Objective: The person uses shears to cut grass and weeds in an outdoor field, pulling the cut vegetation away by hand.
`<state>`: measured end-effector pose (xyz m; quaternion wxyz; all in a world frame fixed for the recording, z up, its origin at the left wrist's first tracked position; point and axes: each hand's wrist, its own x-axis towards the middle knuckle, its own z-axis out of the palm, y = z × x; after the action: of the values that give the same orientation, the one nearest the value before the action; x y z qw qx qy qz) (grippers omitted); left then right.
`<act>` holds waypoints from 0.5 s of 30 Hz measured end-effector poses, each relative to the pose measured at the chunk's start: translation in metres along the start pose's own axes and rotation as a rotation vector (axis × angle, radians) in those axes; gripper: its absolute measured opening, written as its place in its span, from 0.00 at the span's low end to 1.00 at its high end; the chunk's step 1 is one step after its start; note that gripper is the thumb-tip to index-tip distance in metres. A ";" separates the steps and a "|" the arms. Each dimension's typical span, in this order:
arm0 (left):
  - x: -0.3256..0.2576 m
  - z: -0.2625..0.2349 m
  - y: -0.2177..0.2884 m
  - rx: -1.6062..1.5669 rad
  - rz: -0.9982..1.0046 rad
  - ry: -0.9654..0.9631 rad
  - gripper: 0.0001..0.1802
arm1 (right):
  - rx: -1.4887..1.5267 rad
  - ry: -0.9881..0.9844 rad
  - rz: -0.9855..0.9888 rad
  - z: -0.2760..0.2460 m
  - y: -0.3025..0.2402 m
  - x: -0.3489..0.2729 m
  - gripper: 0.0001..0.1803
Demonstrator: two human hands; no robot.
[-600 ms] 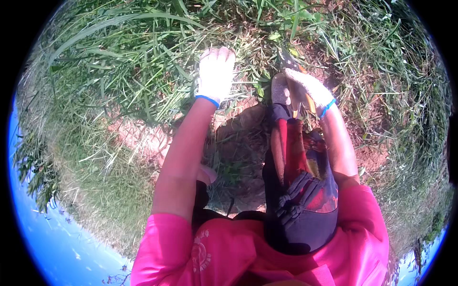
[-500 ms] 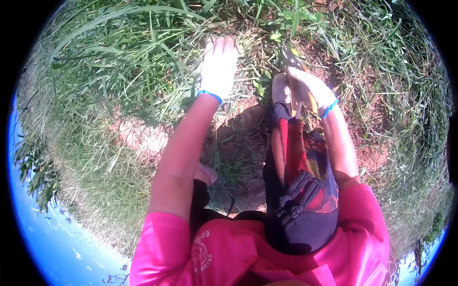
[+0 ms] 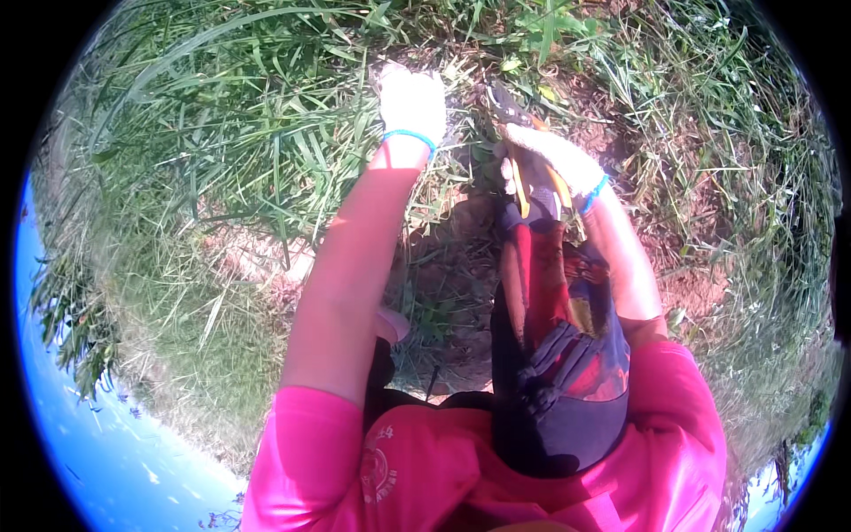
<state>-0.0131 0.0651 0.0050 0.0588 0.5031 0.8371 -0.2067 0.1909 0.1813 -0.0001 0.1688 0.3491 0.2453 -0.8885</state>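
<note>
My left hand [image 3: 413,99], in a white glove with a blue cuff, is down in the grass at the upper middle. Its fingers look curled, but glare and stems hide what is in them. To its right, my right hand [image 3: 560,161], gloved the same way, is closed around the orange-yellow handles of pruning shears [image 3: 525,191]. The dark blades [image 3: 505,102] point up and left into low grass and leaves, toward my left hand without touching it. Cut or dry stems [image 3: 456,75] lie between the two hands.
Tall green grass [image 3: 222,115] fills the left and far side. Bare reddish soil [image 3: 696,288] shows on the right, with sparse weeds. Below the shears is a dark and red patterned cloth item [image 3: 563,381] near my body. Deep shadow covers the ground between my arms.
My left hand's fingers have gone from stretched out to curled, and the hand has shifted slightly right. My right hand has moved the shears a little left and up, toward it.
</note>
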 end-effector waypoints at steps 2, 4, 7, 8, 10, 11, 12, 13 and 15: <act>0.005 -0.008 -0.004 -0.144 -0.071 -0.122 0.16 | -0.004 -0.056 0.052 -0.003 0.004 0.006 0.18; 0.014 -0.011 -0.021 -0.449 -0.249 -0.259 0.25 | -0.042 -0.120 0.094 -0.006 0.006 0.017 0.19; 0.025 -0.007 -0.037 -0.663 -0.277 -0.392 0.35 | -0.080 -0.072 0.081 0.001 0.012 0.037 0.25; 0.025 -0.005 -0.036 -0.669 -0.320 -0.395 0.36 | -0.122 -0.064 0.080 0.001 0.009 0.042 0.26; 0.018 0.008 -0.031 -0.696 -0.345 -0.352 0.36 | -0.094 -0.108 0.061 0.010 0.005 0.053 0.27; 0.012 0.016 -0.027 -0.700 -0.368 -0.321 0.37 | -0.088 -0.127 0.087 0.013 -0.002 0.058 0.27; 0.009 0.016 -0.023 -0.632 -0.333 -0.311 0.38 | -0.143 -0.117 0.060 0.013 -0.007 0.064 0.27; 0.005 0.016 -0.019 -0.651 -0.321 -0.282 0.38 | -0.130 -0.095 0.056 0.013 -0.010 0.068 0.27; -0.001 0.019 -0.012 -0.607 -0.289 -0.111 0.33 | -0.106 -0.019 0.020 0.025 -0.019 0.067 0.27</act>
<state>-0.0245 0.0516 -0.0084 0.2215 0.3269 0.9186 0.0184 0.1211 0.1743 -0.0250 0.1983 0.3338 0.2867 -0.8758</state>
